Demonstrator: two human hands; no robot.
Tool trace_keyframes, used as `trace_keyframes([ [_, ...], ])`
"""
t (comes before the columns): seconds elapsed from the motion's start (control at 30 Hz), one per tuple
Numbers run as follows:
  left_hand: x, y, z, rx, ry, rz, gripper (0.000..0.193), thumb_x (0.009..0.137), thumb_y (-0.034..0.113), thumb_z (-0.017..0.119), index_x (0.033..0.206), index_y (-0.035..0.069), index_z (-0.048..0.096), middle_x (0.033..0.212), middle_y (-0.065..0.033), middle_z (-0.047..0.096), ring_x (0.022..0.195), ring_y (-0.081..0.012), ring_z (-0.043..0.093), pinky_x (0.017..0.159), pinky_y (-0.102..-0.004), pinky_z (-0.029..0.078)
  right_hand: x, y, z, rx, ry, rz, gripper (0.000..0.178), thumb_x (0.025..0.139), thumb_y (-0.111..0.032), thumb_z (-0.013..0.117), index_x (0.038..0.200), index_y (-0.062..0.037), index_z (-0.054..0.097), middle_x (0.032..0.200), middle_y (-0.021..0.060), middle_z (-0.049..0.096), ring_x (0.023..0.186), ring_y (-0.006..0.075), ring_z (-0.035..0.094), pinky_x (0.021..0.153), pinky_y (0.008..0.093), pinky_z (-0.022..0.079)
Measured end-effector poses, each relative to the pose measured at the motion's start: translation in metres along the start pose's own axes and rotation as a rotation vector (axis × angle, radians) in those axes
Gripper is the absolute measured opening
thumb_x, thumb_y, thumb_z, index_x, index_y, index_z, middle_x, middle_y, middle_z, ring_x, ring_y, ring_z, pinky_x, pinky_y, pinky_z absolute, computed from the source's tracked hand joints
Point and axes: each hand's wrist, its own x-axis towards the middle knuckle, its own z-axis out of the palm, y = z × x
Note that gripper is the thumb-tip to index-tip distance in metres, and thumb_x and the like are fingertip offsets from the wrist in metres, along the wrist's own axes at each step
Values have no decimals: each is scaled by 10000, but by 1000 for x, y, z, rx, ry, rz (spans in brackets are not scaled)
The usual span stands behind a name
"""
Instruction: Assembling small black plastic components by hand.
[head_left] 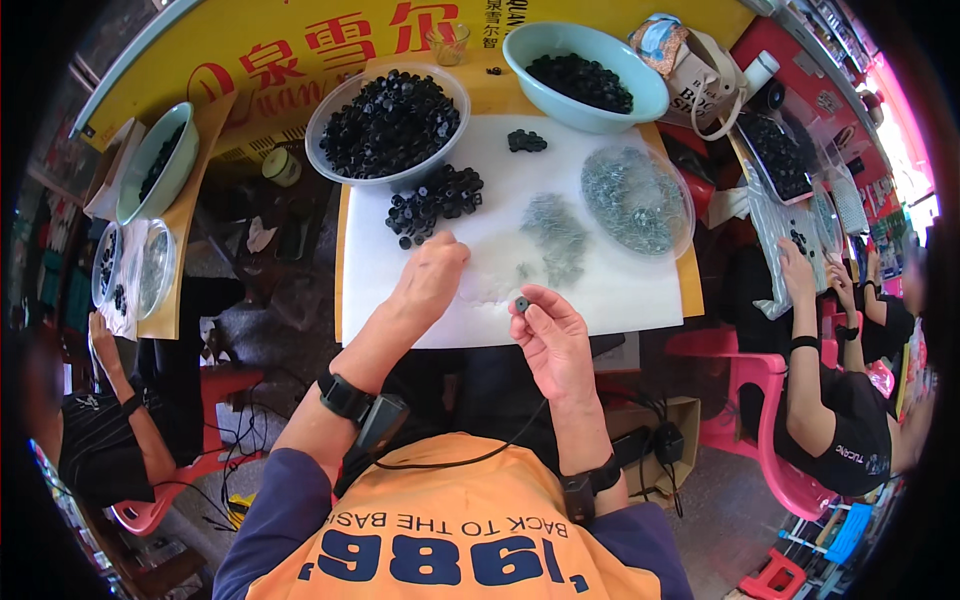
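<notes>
My right hand (555,335) pinches a small round black cap (521,304) with a hole in its middle between thumb and fingers, above the near edge of a white sheet (400,315). My left hand (432,272) has its fingers drawn together just below a loose pile of black caps (436,203); whatever is between its fingertips is hidden. To the right of that pile lie thin silvery screws or pins (557,238), too fine to tell which. A round clear tray (690,222) holds more of them. A small group of black pieces (527,140) sits farther back.
Behind the pile stands a clear bowl (316,150) full of black caps. A pale green basin (600,122) with black pieces is at the back right, beside a bag (697,85). Co-workers sit at tables on both sides, near pink chairs (765,385). Cables hang near my right forearm.
</notes>
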Motion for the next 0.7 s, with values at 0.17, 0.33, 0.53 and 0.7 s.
trace_keyframes([
  [0.17,0,9,-6,192,-52,27,155,820,18,617,965,-14,662,864,-159,607,807,-300,630,736,-362,499,-8,-8,2,72,-46,34,205,896,4,611,1100,16,624,974,141,681,816,149,656,760,251,552],
  [0.33,-22,51,-53,-1499,-235,-530,169,883,30,627,1031,-51,626,901,-122,652,784,-162,642,711,-267,532,-15,-15,15,44,-70,55,208,886,14,616,1094,20,627,979,142,685,818,160,663,763,257,555],
  [0.53,-47,76,-68,-1722,-119,-424,114,888,27,635,987,-29,645,884,-76,648,761,-136,630,695,-243,528,-13,-12,31,-120,-116,-17,219,875,9,634,1093,29,631,964,137,687,837,182,672,785,282,549],
  [0.7,-57,78,-64,-1646,-29,-389,88,854,9,670,935,-25,665,884,-74,651,724,-121,605,662,-233,508,-15,-6,45,-257,-85,-92,216,866,25,637,1082,35,632,964,126,685,833,172,668,784,274,549],
])
